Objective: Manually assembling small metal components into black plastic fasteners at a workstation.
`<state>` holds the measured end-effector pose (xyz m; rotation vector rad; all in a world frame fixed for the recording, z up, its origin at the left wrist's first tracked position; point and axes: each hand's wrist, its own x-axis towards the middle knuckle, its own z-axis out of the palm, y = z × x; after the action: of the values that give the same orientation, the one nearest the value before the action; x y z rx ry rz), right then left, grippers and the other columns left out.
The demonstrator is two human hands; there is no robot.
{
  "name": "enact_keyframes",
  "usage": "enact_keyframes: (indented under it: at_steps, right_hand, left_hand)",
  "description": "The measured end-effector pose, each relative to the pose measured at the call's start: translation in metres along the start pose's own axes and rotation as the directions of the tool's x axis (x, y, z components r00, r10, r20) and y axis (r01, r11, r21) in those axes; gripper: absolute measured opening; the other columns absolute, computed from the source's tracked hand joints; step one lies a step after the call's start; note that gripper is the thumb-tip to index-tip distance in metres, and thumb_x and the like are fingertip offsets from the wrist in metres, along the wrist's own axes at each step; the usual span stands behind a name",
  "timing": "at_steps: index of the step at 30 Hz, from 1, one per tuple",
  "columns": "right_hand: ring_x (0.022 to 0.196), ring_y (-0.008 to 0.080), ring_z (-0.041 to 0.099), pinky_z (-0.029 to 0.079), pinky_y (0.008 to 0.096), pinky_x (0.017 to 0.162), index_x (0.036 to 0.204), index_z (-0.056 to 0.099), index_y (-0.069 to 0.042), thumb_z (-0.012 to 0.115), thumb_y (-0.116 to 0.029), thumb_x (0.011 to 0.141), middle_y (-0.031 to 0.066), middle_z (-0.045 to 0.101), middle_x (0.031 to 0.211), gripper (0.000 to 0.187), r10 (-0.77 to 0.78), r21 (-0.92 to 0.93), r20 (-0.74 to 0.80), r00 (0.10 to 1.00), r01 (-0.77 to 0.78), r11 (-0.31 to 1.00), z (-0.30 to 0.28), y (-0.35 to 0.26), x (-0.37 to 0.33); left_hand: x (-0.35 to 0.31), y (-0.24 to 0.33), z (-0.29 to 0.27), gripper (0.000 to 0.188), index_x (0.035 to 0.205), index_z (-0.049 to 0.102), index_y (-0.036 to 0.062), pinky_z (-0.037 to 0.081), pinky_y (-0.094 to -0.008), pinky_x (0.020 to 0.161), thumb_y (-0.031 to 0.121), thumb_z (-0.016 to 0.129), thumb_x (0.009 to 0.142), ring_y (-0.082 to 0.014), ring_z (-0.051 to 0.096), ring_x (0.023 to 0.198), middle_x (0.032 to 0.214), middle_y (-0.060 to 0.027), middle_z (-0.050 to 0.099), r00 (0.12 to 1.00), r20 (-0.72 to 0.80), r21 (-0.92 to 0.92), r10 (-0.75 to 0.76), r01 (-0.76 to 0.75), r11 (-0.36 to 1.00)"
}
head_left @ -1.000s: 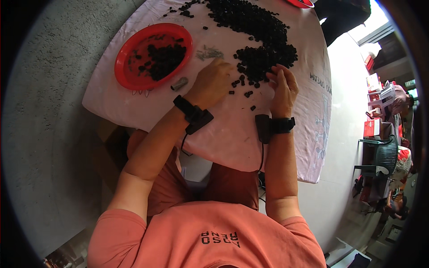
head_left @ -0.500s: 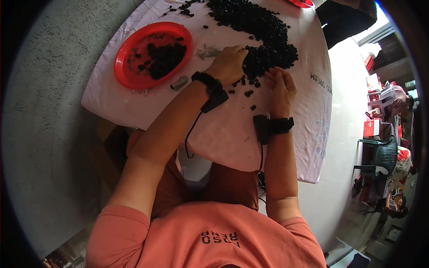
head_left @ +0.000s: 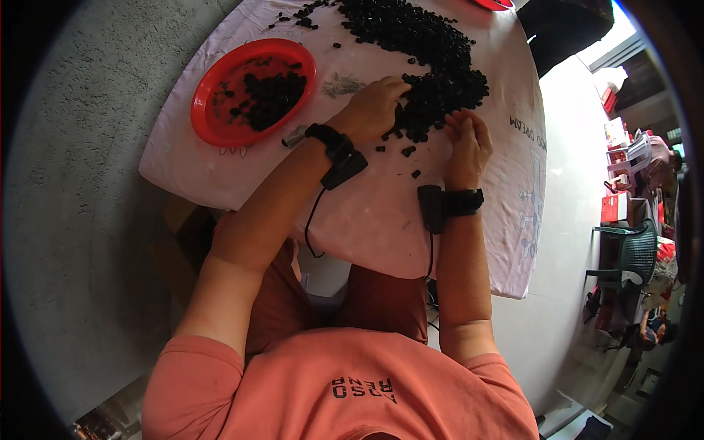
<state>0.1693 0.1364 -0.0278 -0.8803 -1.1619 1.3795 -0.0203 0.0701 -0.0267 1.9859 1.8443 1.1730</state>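
Note:
A heap of small black plastic pieces (head_left: 440, 70) spreads over the far middle of the cloth-covered table. At the heap's near left edge is my left hand (head_left: 372, 108), back up, its fingers bent down against the pieces; what they hold, if anything, is hidden. My right hand (head_left: 468, 147) rests at the heap's near right edge, fingers loosely bent and a little apart, with nothing visible in them. Several loose pieces (head_left: 408, 151) lie on the cloth between both hands. Left of my left hand, a red round tray (head_left: 209, 130) holds more black pieces.
A small grey cylinder (head_left: 295, 136) lies beside my left wrist. Thin greenish bits (head_left: 342, 85) are scattered near the tray. Black straps with cabled boxes (head_left: 345, 163) sit on both wrists. Another red dish (head_left: 496, 4) and a person's dark clothing (head_left: 568, 33) show at the far right.
My right hand has shifted slightly right, and its fingers have moved along the heap's edge. The left hand stays at the heap with only a small shift. The view has moved slightly.

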Motion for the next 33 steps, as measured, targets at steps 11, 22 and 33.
enact_keyframes:
  at_steps: [11, 22, 33]
  right_hand:
    - [0.110, 0.0205, 0.062, 0.052, 0.0308, 0.091, 0.124, 0.057, 0.000, 0.048, -0.012, 0.102, 0.0120, 0.059, 0.120, 0.027, 0.014, 0.048, -0.082, 0.997, -0.010, 0.999, 0.000, 0.008, 0.001]
    - [0.119, 0.0203, 0.058, 0.048, 0.0313, 0.097, 0.126, 0.057, 0.000, 0.053, -0.016, 0.101, 0.0112, 0.059, 0.125, 0.029, 0.020, -0.033, 0.073, 0.997, -0.017, 0.999, 0.002, 0.004, -0.002]
    - [0.073, 0.0118, 0.066, 0.049, 0.0233, 0.063, 0.108, 0.066, -0.003, 0.062, -0.014, 0.096, 0.0052, 0.070, 0.092, 0.017, 0.043, -0.158, 0.103, 0.994, -0.026, 0.987, 0.002, -0.008, -0.009]
  left_hand:
    - [0.053, -0.015, 0.040, 0.044, 0.124, 0.059, -0.0006, 0.047, -0.0411, 0.098, 0.005, 0.054, 0.081, -0.0369, 0.057, 0.113, 0.120, -0.0197, 0.060, 0.999, -0.019, 0.161, 0.050, -0.046, 0.986]
    - [-0.002, 0.022, 0.018, 0.037, 0.126, 0.060, -0.0005, 0.042, -0.0415, 0.105, 0.003, 0.052, 0.089, -0.0354, 0.055, 0.120, 0.131, -0.0194, 0.057, 0.989, 0.131, -0.013, 0.065, -0.064, 0.998]
    - [-0.060, -0.004, -0.051, 0.020, 0.098, 0.069, -0.0002, 0.051, -0.0423, 0.084, 0.007, 0.056, 0.085, -0.0363, 0.066, 0.091, 0.100, -0.0195, 0.069, 0.955, -0.150, 0.029, -0.258, 0.265, 0.964]
